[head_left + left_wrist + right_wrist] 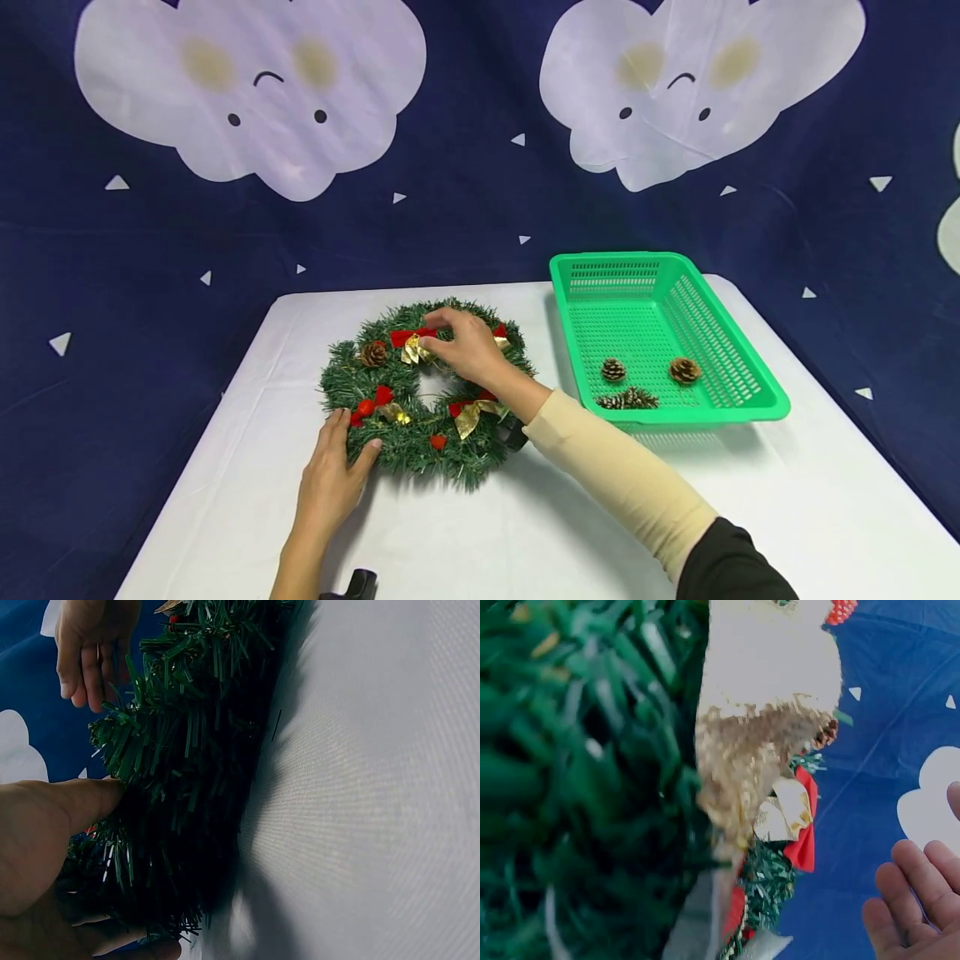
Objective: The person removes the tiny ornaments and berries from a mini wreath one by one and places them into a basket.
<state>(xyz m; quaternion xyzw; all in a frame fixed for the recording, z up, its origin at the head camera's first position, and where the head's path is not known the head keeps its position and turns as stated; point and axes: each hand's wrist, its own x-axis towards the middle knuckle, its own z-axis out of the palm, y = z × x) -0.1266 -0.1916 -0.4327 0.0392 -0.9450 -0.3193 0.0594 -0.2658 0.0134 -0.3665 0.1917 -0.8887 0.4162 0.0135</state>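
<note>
A green wreath (450,462) with red and gold bows, red ornaments and a pine cone (373,354) lies on the white table. My left hand (330,471) grips its lower left edge; in the left wrist view the thumb of that hand (45,847) lies against the green tinsel (187,735), the fingers curving round the edge. Over the wreath's centre, my right hand (472,346) is beside the upper red and gold bow (412,346), thumb and fingers apart, nothing visible between them. The right wrist view has the right hand's relaxed fingers (919,900) near a large gold ribbon (765,682).
A green basket (675,414) stands to the right of the wreath, with several pine cones (685,371) inside. A dark object (513,433) sits by the wreath's lower right edge, under my right forearm. Behind the table hangs a blue cloth (465,225) with white clouds.
</note>
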